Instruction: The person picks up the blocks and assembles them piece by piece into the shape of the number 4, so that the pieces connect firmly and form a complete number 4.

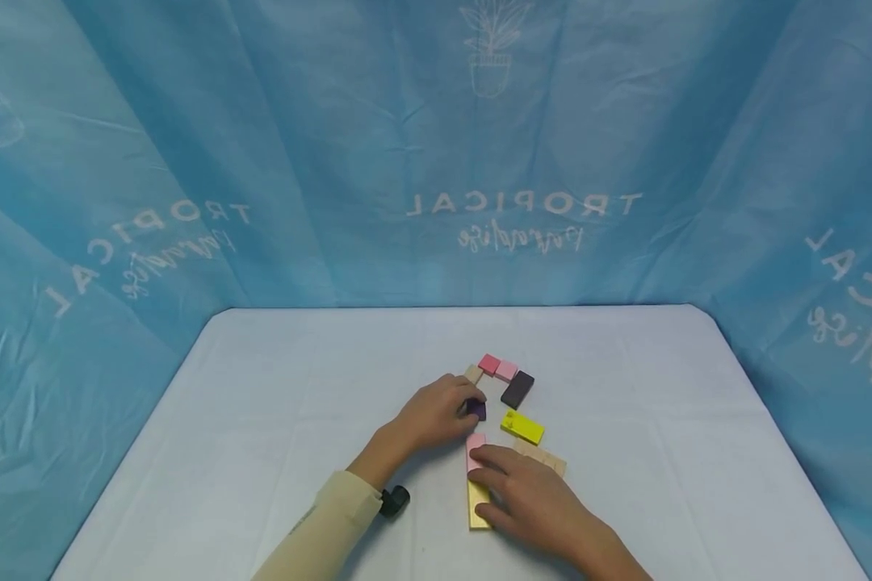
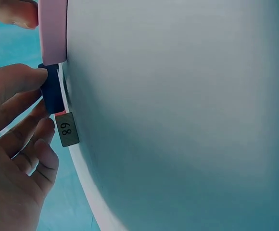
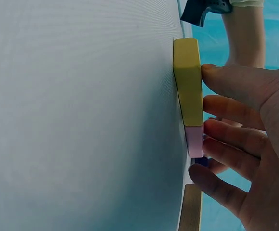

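My left hand (image 1: pixel 434 411) pinches a dark blue block (image 1: pixel 478 411) between thumb and fingertips; in the left wrist view the thumb lies on the face of the block (image 2: pixel 52 94). A pink block (image 1: pixel 475 444) and a pale yellow block (image 1: pixel 477 518) lie end to end nearer to me, in a straight line. On their tops rest the extended fingertips of my right hand (image 1: pixel 538 499). The right wrist view shows the yellow block (image 3: pixel 188 84) with its end against the pink one (image 3: pixel 194 139). A small wooden block (image 2: pixel 67 130) numbered 68 sits just past the blue block.
Beyond my left hand, a red block (image 1: pixel 489 364), a second pink block (image 1: pixel 506 370) and a black block (image 1: pixel 517 390) curve round to the right. A bright yellow block (image 1: pixel 522 427) and a wooden piece (image 1: pixel 545 458) lie beside my right hand. Blue curtains (image 1: pixel 320 161) surround the white table (image 1: pixel 262 387).
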`<state>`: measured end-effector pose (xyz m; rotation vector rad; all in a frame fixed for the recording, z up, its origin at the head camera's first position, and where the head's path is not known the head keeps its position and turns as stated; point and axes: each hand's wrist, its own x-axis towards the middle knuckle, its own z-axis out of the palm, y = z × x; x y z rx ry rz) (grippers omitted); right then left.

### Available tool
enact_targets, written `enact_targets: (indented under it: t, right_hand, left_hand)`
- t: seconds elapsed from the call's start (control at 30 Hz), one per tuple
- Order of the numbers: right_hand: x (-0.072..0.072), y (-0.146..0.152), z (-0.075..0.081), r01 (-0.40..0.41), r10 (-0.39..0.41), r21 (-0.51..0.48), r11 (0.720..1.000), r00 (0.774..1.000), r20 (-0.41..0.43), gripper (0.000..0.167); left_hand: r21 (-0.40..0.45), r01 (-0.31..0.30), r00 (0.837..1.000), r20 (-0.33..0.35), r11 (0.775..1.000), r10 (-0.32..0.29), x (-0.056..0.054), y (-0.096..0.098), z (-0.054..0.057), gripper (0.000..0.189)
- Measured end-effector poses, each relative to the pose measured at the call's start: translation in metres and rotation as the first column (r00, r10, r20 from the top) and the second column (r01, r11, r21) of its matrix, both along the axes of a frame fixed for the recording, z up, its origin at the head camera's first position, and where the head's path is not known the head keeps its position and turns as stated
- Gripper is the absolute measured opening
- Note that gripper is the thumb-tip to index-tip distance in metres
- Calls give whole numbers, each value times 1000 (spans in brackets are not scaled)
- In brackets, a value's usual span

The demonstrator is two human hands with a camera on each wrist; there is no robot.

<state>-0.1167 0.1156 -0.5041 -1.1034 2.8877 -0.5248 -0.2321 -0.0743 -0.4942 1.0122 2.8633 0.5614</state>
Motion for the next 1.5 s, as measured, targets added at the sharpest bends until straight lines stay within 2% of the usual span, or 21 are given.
enact_targets:
  t: [0.1,0.3,0.53,0.93,1.5]
  right_hand:
    - [0,0,1,4,-4,4,1000,1000,2,41]
    - [1,0,1,7,-7,22,1000,1000,0,43]
    - [2,0,1,3,-3,27,1000,1000,-11,43]
    - [0,2,-3,-22,21,-7,1000,997,-78,40]
    - [0,0,-2,-7,7,13,1000,1000,-20,41]
  left_hand:
    - [23,15,1000,9,1000,-16,3,-4,1,29]
    - [89,45,995,80,995,-52,6,-11,0,32]
    - [68,55,995,85,996,-60,7,-14,-3,29]
    - [77,48,989,139,996,-58,9,-13,-3,25]
    - [37,45,991,127,998,-49,12,-12,-3,30]
